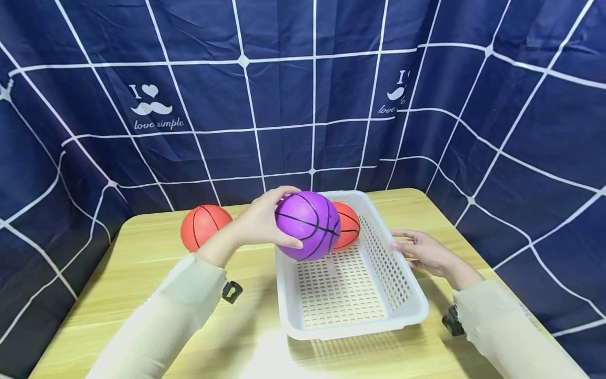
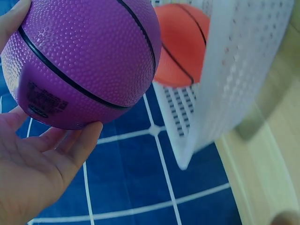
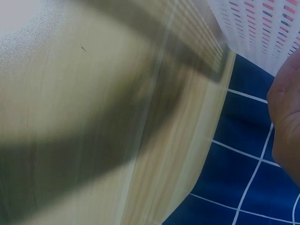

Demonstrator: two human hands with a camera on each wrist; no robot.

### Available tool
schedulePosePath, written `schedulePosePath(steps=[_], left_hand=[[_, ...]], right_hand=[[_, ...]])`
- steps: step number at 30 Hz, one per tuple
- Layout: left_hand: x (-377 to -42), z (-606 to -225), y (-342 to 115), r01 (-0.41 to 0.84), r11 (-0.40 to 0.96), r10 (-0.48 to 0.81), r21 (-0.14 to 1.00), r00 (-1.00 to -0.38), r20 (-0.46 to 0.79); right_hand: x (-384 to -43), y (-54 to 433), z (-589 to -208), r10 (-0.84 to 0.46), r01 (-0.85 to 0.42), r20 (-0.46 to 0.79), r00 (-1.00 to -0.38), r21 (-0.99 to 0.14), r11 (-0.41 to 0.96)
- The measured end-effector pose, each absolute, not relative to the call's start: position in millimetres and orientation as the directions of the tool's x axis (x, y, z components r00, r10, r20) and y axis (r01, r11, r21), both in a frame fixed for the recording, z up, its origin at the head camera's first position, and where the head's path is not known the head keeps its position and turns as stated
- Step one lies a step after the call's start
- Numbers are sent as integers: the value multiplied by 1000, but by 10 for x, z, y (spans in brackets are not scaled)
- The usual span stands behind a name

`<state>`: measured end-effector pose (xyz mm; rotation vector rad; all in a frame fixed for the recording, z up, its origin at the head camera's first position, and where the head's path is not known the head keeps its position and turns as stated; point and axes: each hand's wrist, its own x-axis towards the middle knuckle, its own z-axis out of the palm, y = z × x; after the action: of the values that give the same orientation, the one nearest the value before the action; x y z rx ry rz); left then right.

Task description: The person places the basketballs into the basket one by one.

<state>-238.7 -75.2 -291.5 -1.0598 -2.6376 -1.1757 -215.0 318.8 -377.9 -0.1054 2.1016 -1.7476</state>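
My left hand grips a small purple basketball, fingers over its top and left side and the thumb low at the front. The ball is held up over the left part of a white perforated plastic basket. Inside the basket, toward the back, lies a red basketball, partly hidden behind the purple one. Close by the basket's right wall is my right hand, its extended fingertips right at the rim. In the left wrist view the purple ball shows printed marks on its underside.
Another red basketball sits on the wooden table left of the basket, partly behind the left forearm. Dark blue cloth with white lines hangs behind the table and along its sides.
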Motion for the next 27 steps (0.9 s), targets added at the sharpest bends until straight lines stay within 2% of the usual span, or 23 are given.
schedulePosePath(steps=[5, 10, 20, 27], left_hand=[[-2375, -2952, -514, 629, 448, 612, 635, -733, 295], [-2368, -3032, -297, 663, 385, 677, 642, -676, 291], [-2287, -3218, 54, 671, 384, 760, 635, -619, 195], [-2259, -3336, 204, 662, 467, 770, 586, -630, 99]], right_hand=[[-2164, 3188, -3782, -312, 205, -259, -914, -959, 195], [-2170, 3199, -3797, -320, 207, -255, -912, -962, 177], [-2144, 3182, -3764, -325, 211, -257, -910, -963, 170], [-2139, 3188, -3761, -323, 208, -255, -911, -962, 175]])
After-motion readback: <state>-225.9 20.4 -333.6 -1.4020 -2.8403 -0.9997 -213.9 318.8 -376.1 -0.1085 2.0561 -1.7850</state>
